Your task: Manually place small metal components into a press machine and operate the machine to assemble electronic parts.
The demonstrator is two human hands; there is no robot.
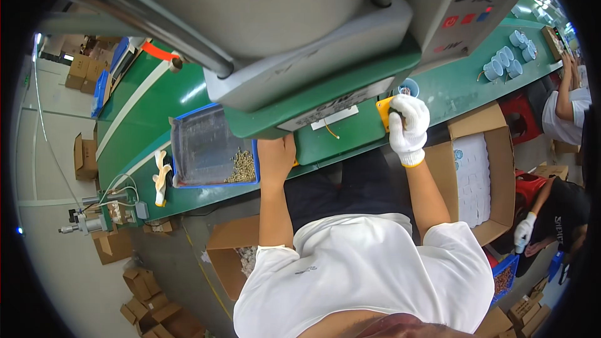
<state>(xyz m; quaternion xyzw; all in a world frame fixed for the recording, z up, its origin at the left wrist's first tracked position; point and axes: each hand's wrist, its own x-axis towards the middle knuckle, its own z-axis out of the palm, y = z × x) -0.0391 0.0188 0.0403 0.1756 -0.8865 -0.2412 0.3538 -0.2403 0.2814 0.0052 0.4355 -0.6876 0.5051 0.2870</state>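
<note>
The grey and green press machine [294,44] fills the upper middle of the view, directly above and ahead of both hands. It stands on the long green desk [181,97], which runs from the far left to the far right.

To the right of the right hand, below the desk edge, sits an open cardboard box [494,150] lined with a white sheet. To the left of the left hand, on the desk, lies a blue tray [213,147] lined with clear film; a heap of small brass-coloured parts [241,166] rests in its near right corner, just beside the left hand. A cluster of pale blue cups [510,56] stands well apart, far right of the right hand.

The right hand [408,126], in a white glove, is closed around a yellow handle [384,112] at the right side of the machine base. One blue cup [408,87] sits just beyond that hand.

The left hand [277,156], bare, reaches under the green front ledge of the machine. Its fingers are hidden, so whether it grips anything cannot be determined. The two hands are well apart.
</note>
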